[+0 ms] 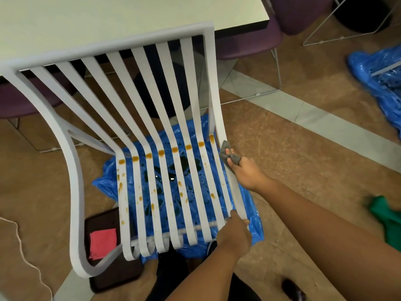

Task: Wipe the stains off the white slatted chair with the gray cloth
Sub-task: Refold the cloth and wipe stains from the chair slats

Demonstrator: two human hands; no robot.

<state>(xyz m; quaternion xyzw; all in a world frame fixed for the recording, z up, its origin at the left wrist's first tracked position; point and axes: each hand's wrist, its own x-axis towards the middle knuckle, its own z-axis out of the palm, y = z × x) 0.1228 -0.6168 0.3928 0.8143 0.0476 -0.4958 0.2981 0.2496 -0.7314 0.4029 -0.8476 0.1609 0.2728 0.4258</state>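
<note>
I'm looking over the whole view right now, and I can't read any text, label, brand, number or sign anywhere in it.

The chair (74,170) stands on the floor, its back by the tabletop (108,14). A plastic sheet (249,205) lies under its seat. A tray (112,276) lies by its front left leg. The right hand (249,172) holds the cloth (224,146) on the seat's right edge. The left hand (235,233) holds the front right corner.
</note>
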